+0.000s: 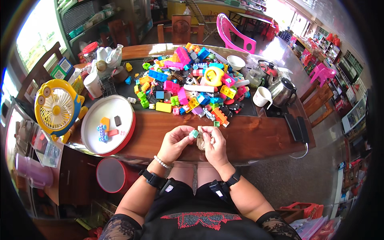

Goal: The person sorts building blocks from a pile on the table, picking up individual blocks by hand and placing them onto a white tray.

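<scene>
Between the thumb and fingers of my left hand (177, 140) is a small pale-green toy block (194, 133). My right hand (215, 144) grips a crumpled beige cloth (201, 143), which touches or nearly touches the block. Both hands are above the front edge of the wooden table (168, 126). Just beyond them lies a large heap of colourful plastic toy blocks and toy cars (183, 90). To the left, a round white tray with a red side (90, 132) holds an orange block, a reddish block, a dark block and a blue-and-purple wheeled toy piece (102, 133).
A yellow cartoon-shaped fan (56, 109) stands at the left edge. Behind the tray are a white canister (92, 85) and a black wire rack (108, 85). At right are a white mug (262, 97), a steel kettle (281, 91) and black power adapters (293, 127). A red bin (111, 175) stands below left.
</scene>
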A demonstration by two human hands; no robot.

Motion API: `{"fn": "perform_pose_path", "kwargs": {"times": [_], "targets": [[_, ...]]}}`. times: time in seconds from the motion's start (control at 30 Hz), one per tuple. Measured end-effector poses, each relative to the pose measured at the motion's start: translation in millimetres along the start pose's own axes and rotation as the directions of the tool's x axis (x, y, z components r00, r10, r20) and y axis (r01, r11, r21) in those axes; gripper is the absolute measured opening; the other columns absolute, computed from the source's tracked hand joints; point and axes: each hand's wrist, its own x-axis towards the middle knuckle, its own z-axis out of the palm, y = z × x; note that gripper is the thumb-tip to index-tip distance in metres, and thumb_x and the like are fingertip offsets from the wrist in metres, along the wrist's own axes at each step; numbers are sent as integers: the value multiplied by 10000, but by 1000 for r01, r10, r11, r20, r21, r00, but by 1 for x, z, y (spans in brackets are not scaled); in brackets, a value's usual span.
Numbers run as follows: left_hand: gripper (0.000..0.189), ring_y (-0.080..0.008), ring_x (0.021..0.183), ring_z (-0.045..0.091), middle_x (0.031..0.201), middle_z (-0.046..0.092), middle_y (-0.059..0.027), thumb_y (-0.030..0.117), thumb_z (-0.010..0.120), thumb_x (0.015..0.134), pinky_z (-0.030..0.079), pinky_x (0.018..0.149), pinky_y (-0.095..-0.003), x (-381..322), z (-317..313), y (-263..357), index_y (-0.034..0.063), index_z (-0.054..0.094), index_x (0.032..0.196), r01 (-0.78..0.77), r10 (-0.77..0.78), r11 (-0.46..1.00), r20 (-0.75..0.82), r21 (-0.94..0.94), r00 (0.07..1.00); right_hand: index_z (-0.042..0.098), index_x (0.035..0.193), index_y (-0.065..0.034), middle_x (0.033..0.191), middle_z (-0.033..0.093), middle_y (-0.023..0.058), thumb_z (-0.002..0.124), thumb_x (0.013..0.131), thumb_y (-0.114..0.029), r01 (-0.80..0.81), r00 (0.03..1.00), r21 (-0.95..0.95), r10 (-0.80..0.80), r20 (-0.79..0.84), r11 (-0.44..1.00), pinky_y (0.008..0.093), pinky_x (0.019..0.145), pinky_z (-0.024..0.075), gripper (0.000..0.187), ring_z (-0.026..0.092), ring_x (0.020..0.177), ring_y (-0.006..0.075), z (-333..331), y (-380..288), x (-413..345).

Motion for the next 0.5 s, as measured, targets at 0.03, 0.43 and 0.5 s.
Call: {"fn": "perform_pose_path", "kwargs": {"times": [0.03, 0.43, 0.5], "targets": [[227, -74, 863, 625, 1009, 684, -28, 26, 639, 931, 529, 782, -236, 1, -1, -1, 10, 614, 1156, 6, -6, 998, -8, 56, 1000, 644, 1045, -9, 989, 638, 139, 595, 895, 0, 45, 999, 50, -44, -6, 998, 330, 751, 526, 157, 658, 859, 264, 0, -4, 0], [207, -90, 889, 636, 1026, 688, -32, 34, 661, 918, 534, 794, -247, 0, 8, 5, 11, 644, 1123, 24, -22, 999, -60, 30, 998, 632, 1044, 17, 981, 647, 163, 601, 848, 44, 126, 992, -49, -125, 16, 991, 358, 759, 538, 200, 662, 886, 316, 1, -2, -4], [212, -100, 906, 643, 1030, 689, -35, 20, 667, 909, 541, 812, -259, -1, 7, 7, 8, 642, 1119, -16, 14, 998, -45, -61, 999, 632, 1040, 19, 992, 649, 162, 597, 853, 39, 77, 997, -33, -76, 17, 996, 354, 771, 538, 191, 663, 901, 311, 2, -2, -3]]}}
